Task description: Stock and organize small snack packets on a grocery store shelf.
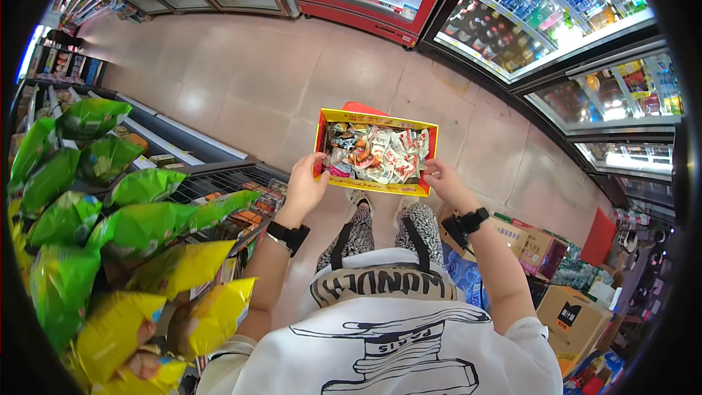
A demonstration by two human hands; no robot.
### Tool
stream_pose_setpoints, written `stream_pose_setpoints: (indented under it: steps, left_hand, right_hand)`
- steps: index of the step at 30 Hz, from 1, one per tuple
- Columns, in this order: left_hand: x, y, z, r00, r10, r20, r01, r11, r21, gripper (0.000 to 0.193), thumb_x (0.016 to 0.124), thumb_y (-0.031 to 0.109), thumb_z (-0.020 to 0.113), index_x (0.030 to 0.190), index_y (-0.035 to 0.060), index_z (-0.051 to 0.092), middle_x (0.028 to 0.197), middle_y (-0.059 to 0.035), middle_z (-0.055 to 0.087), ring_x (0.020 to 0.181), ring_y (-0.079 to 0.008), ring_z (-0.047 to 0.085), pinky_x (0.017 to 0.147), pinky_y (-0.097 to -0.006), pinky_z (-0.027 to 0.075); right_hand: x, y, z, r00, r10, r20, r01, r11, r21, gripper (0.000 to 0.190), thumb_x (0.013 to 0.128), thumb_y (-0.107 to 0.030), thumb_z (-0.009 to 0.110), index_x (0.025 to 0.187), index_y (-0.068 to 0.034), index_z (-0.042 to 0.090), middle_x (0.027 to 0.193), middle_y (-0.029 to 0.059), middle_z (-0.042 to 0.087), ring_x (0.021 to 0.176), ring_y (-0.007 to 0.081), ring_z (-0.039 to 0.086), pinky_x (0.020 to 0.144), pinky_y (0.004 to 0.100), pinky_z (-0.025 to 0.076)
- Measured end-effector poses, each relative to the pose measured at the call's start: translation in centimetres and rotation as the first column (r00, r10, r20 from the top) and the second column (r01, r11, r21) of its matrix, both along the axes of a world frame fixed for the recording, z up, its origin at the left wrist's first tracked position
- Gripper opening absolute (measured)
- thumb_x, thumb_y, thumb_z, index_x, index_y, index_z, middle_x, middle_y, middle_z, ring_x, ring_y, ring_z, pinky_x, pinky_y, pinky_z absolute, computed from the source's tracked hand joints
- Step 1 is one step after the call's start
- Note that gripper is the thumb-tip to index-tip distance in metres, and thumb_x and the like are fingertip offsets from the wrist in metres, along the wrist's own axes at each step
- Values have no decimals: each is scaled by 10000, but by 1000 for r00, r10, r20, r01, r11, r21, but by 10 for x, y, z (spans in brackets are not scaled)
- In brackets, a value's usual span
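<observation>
Held out in front of me at waist height is a yellow and red cardboard display box [378, 190] with its top open. Small packaged snacks [378, 151] fill it, mostly white sachets with red print, plus a few black, orange and pink ones on the left. My left hand [307, 180] grips the left end wall, thumb inside the rim. At the opposite end my right hand [443, 180] holds the right wall near its front corner. A red flap [363, 107] sticks out behind the far wall. Both wrists wear black bands.
Green chip bags [145, 227] and yellow chip bags [203, 318] crowd a shelf rack [214, 184] on my left. A red-framed drinks fridge [378, 8] and black glass-door coolers [521, 74] line the far side. Cardboard cartons [573, 321] stand at my right, on the tiled floor [263, 77].
</observation>
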State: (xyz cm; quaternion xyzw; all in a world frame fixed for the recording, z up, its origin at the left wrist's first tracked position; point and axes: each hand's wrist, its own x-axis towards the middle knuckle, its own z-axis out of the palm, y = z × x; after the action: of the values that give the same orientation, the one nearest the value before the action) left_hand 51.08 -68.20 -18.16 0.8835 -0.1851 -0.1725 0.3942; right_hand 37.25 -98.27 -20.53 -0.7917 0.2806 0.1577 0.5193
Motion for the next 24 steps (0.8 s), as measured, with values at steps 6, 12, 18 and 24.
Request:
stream_pose_setpoints:
  steps: [6, 12, 18, 24]
  left_hand:
    - [7, -6, -32, 990, 117, -79, -109, 989, 101, 330, 741, 68, 616, 1064, 17, 564, 1064, -174, 577, 1027, -321, 538, 900, -368, 412]
    - [10, -29, -58, 953, 266, -146, -246, 959, 141, 343, 743, 53, 606, 1077, -8, 561, 1053, -184, 580, 1017, -312, 550, 884, -359, 427]
    - [37, -71, -118, 945, 275, -177, -248, 955, 160, 325, 764, 52, 573, 1083, -10, 561, 1060, -210, 577, 1001, -349, 547, 873, -394, 433]
    - [63, -105, -179, 949, 241, -201, -156, 918, 365, 433, 736, -17, 500, 1160, -87, 456, 1136, -275, 509, 1070, -400, 483, 910, -422, 406]
  right_hand:
    - [67, 5, -53, 988, 141, 58, -145, 986, 77, 353, 785, -79, 565, 1127, -12, 508, 1078, 193, 556, 959, 294, 569, 808, 361, 467]
    - [116, 38, -99, 869, 490, 68, -480, 869, -121, 451, 755, -5, 482, 1205, -4, 458, 1184, 227, 475, 1097, 376, 470, 919, 411, 393]
    - [142, 50, -141, 748, 662, -54, -660, 731, -172, 592, 734, 50, 454, 1312, -14, 342, 1343, 285, 301, 1223, 402, 360, 1003, 401, 337]
    - [156, 51, -174, 596, 801, -52, -742, 526, -416, 614, 776, -54, 461, 1363, -52, 278, 1414, 211, 234, 1310, 352, 239, 1053, 429, 254]
